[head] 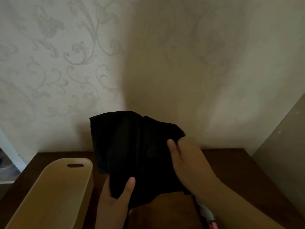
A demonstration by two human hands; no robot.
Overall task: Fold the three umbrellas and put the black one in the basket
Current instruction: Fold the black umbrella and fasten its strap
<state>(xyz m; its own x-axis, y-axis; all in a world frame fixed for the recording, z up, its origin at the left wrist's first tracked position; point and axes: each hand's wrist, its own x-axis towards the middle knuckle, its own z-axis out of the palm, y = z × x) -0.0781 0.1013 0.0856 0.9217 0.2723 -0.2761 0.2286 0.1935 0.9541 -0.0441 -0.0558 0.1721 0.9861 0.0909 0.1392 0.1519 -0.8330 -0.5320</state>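
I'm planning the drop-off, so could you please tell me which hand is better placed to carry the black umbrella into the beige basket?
Probably the left hand: it grips the black fabric umbrella on the side beside the beige plastic basket.

No readable text, label, brand, number or sign anywhere in view; the wallpaper carries only scrollwork, and the lighting is dim.

Dark brown wooden table (231, 164) lies beneath both hands and extends to either side of them. Pale wallpapered wall (82, 55) with a grey scroll pattern rises beyond the hands. Plain grey-beige panel (283, 154) stands right of the right hand. White shelf edge (11, 151) shows far left of the left hand, contents blurred.
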